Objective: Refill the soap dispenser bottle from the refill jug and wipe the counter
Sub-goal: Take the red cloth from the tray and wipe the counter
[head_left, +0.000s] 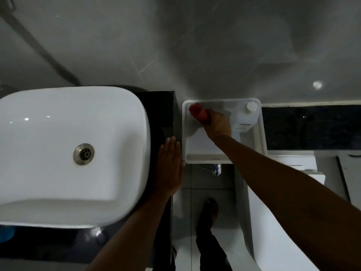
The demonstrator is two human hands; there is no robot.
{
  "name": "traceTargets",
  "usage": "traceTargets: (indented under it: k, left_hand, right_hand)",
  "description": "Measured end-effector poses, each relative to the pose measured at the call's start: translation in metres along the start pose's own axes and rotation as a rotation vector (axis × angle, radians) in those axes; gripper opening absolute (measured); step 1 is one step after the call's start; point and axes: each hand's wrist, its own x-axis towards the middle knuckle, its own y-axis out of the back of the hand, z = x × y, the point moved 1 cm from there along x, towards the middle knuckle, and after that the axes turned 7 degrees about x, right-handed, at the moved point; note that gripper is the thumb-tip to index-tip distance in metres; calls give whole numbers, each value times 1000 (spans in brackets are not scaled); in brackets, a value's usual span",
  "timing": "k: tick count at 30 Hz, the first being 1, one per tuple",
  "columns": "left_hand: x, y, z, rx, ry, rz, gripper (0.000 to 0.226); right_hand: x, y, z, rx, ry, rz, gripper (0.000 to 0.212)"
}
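Note:
A red bottle (199,112) lies tilted inside a white bin (261,132), and my right hand (217,124) is closed around its lower part. A white refill jug (247,118) with a round white cap stands in the bin's far right corner, just right of that hand. My left hand (170,167) rests flat, fingers together, on the dark counter (166,112) between the sink and the bin, holding nothing.
A large white basin (68,153) with a metal drain (84,154) fills the left. A dark ledge (312,126) runs right of the bin. Below are grey floor tiles, my foot (210,210) and a white toilet edge (259,222). A grey wall rises behind.

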Motion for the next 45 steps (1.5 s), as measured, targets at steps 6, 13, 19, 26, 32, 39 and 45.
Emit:
traceTargets:
  k: [6,13,19,26,32,39,45]
  left_hand:
    - [-69,25,23,-53,-170,-93,59]
    - [-190,62,-38,-79,-240,-125,53]
    - [-276,83,-168,-49,-18,-124,57]
    - [-312,80,-281,51,218,-139,79]
    - [-306,59,-315,-21,237,-129,89]
    - [-307,54,-326,-69,184,-109,79]
    - [-317,47,-330,-44,176,-82,75]
  right_hand:
    - [-124,35,-4,412,-93,126,36]
    - [-300,5,-30,557,31,95,40]
    - [-390,-93,-69,330,27,124,66]
    - [-410,-165,-75,-366,3,212,74]
    - [-394,-207,-105,-413,-9,188,81]
    - [-457,-198,-63,-529,201,48,74]
    - [-378,-217,-120,-404,-101,180,83]
